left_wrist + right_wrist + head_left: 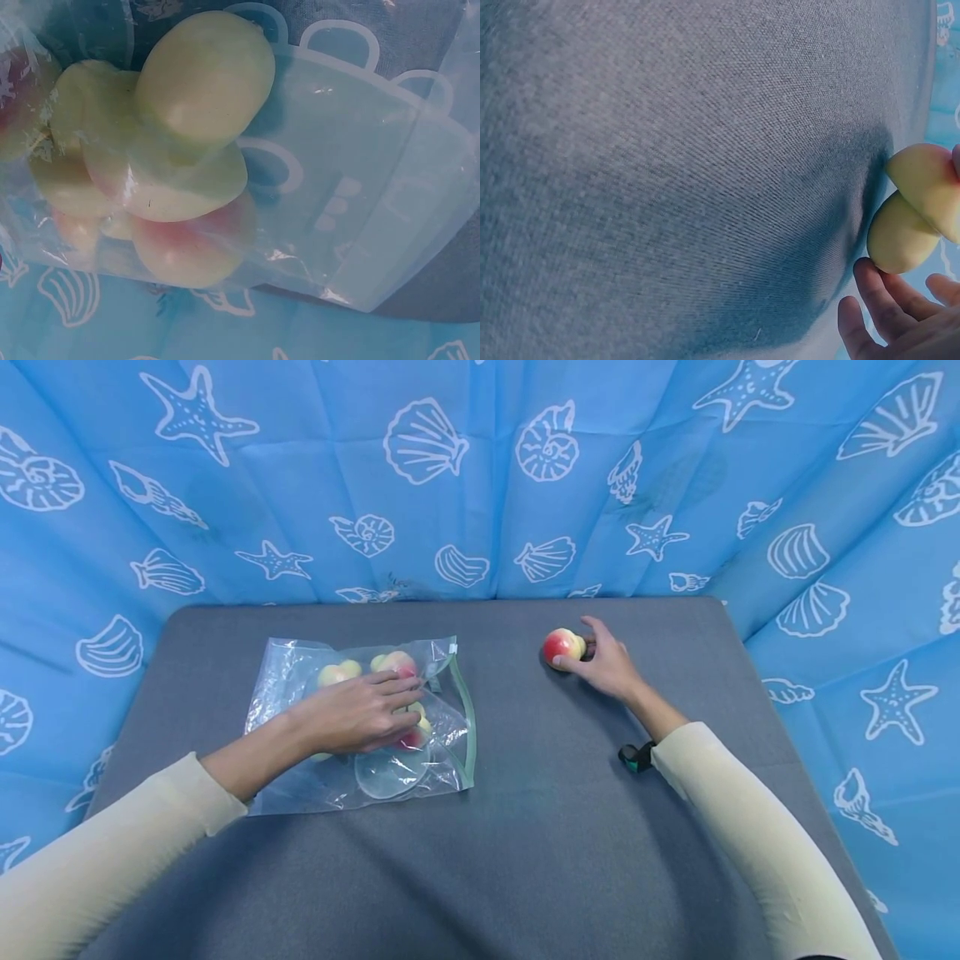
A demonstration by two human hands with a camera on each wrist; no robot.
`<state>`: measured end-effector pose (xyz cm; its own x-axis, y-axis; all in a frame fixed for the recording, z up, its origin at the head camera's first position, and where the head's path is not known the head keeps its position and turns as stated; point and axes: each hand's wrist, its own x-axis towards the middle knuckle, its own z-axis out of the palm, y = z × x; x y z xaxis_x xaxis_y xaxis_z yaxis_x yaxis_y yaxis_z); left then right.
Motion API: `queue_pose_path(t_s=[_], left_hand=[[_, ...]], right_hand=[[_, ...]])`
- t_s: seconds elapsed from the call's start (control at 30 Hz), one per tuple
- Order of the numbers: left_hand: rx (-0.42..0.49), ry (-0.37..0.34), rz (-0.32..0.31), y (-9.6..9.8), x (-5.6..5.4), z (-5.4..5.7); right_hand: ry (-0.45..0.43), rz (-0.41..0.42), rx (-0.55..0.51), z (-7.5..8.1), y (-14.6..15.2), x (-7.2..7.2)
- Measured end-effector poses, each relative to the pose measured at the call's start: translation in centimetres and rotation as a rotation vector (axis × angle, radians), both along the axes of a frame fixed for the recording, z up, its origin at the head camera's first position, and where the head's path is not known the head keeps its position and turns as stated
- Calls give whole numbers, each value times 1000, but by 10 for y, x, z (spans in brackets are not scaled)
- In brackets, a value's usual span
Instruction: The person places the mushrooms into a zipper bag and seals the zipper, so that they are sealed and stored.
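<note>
A clear zip bag [292,789] with a green seal lies on the left of the table. Inside are several red-and-cream toy mushrooms [340,673], which the left wrist view shows heaped together [206,82]. My left hand [352,714] rests on the bag, its fingers extended over the mushrooms near the opening. To the right, another toy mushroom [562,647] is in my right hand [609,668]. The thumb lies on its red cap and fingers touch its pale stem, as the right wrist view [904,232] partly shows; its far side is out of frame.
The grey cloth-covered table [525,860] reaches back to a blue curtain [495,527] printed with white shells and starfish. A small black and green item [636,758] sits beside the right sleeve. Pale printed shapes [352,135] show on the bag.
</note>
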<state>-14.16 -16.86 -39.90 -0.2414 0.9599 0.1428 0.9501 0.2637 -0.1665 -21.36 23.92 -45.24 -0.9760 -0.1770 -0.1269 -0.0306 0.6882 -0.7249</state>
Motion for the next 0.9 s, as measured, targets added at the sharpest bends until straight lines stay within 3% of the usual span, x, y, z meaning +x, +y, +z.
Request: queue_pose_path(t_s=[0.27, 0.9], left_hand=[[-63, 24, 10, -1, 1, 4], [-70, 31, 15, 0, 2, 4]], right_hand=[[22, 13, 19, 4, -6, 3], [64, 79, -19, 10, -23, 8]])
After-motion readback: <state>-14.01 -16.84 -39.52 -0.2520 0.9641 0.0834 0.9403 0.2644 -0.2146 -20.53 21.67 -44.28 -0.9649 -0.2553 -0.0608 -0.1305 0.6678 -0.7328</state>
